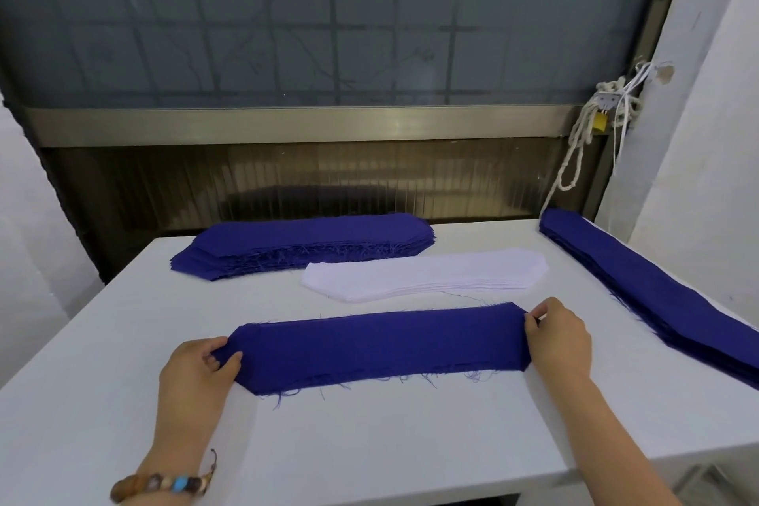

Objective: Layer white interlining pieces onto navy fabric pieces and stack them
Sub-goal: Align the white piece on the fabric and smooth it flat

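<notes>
A long navy fabric piece with angled ends and frayed edges (pixel 378 345) is laid flat on the white table (pixel 369 444), towards its front. Its left end is pinched by the left hand (pixel 197 366), with the thumb on top, and its right end is held by the curled fingers of the right hand (pixel 558 335). Just behind it, not touching, a low stack of white interlining pieces (pixel 427 275) is seen. A thicker stack of navy pieces (pixel 304 244) is placed at the far edge, and another long navy stack (pixel 657 292) is laid along the right edge. A beaded bracelet (pixel 164 483) is worn on the left wrist
</notes>
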Demonstrator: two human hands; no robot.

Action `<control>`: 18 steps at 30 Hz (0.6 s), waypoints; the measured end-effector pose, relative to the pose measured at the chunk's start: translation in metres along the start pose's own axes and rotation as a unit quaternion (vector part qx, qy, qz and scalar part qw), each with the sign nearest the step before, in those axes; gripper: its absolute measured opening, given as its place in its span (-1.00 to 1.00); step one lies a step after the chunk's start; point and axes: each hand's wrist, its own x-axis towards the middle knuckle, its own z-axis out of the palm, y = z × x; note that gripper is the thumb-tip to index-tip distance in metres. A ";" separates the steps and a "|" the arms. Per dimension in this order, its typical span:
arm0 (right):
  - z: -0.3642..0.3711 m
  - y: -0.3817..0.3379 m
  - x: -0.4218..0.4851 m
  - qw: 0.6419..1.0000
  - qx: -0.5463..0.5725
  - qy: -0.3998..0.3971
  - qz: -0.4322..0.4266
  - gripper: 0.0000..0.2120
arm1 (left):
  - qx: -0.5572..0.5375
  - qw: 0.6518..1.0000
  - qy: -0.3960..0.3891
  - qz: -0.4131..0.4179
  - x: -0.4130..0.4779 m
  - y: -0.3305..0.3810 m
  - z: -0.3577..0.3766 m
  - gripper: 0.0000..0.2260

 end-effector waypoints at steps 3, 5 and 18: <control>0.000 -0.001 0.000 1.000 -0.010 -0.003 -0.005 -0.92 | -0.004 1.000 -0.001 -0.008 -0.002 0.001 0.000 -0.74; 0.000 -0.002 -0.001 1.000 -0.007 -0.004 -0.006 -0.96 | -0.002 1.000 -0.001 -0.008 -0.003 0.003 0.000 -0.74; -0.002 -0.004 -0.006 0.993 -0.012 -0.027 -0.118 -0.94 | 0.061 0.995 -0.032 0.079 -0.004 0.006 -0.002 -0.75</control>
